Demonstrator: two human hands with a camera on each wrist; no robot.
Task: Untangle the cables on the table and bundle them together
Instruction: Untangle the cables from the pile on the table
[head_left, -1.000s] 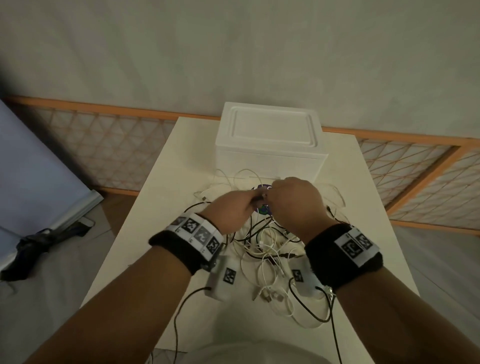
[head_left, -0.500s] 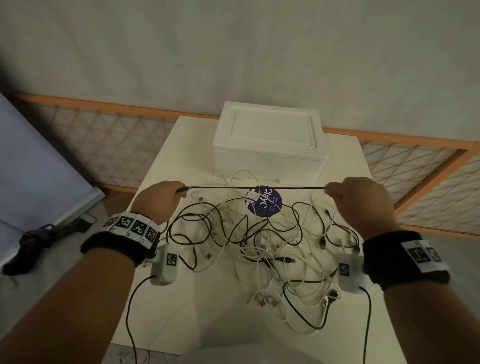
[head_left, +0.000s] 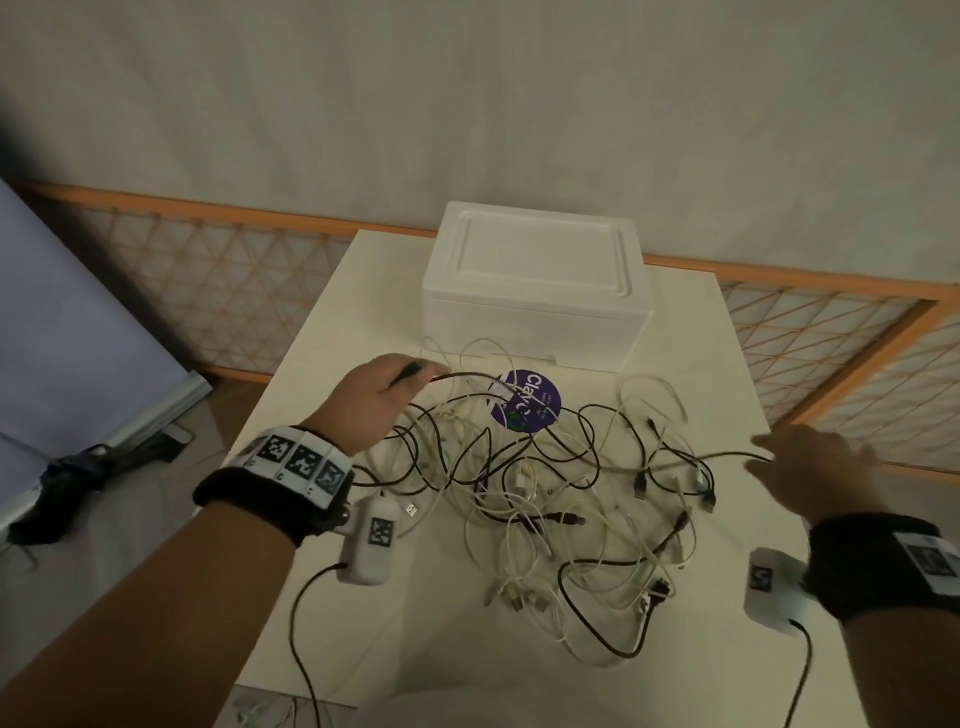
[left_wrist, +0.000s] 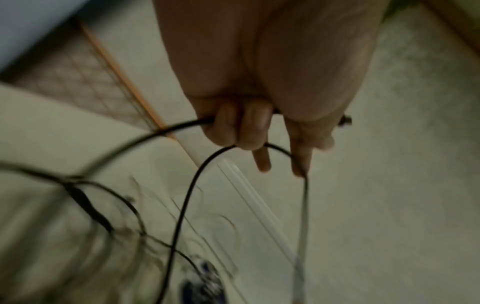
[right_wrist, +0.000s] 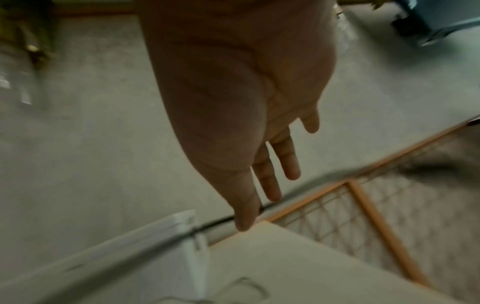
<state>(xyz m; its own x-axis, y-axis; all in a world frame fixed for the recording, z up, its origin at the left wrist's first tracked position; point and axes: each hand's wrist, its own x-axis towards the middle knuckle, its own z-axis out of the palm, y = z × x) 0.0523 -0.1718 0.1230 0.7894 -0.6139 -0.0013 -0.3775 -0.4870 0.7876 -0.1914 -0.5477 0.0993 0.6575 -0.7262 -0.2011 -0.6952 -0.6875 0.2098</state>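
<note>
A tangle of black and white cables (head_left: 545, 499) lies in the middle of the pale table (head_left: 358, 312). My left hand (head_left: 410, 374) hovers at the heap's far left. Its fingers (left_wrist: 254, 125) curl round one end of a black cable (head_left: 457, 375), which hangs in a loop (left_wrist: 182, 216) below the hand. My right hand (head_left: 779, 452) floats at the heap's right edge, fingers straight and spread (right_wrist: 288, 162), gripping nothing. A black cable's end (head_left: 727, 457) lies just off its fingertips.
A white foam box (head_left: 535, 280) stands behind the heap, a round purple sticker (head_left: 525, 400) among the cables in front of it. An orange lattice fence (head_left: 208, 291) runs behind the table. A dark object (head_left: 78, 478) lies on the floor at left.
My right hand has let go of the black cable and drifted right and nearer. The stretched cable has gone slack onto the heap. My left hand, still holding its end, moved slightly inward.
</note>
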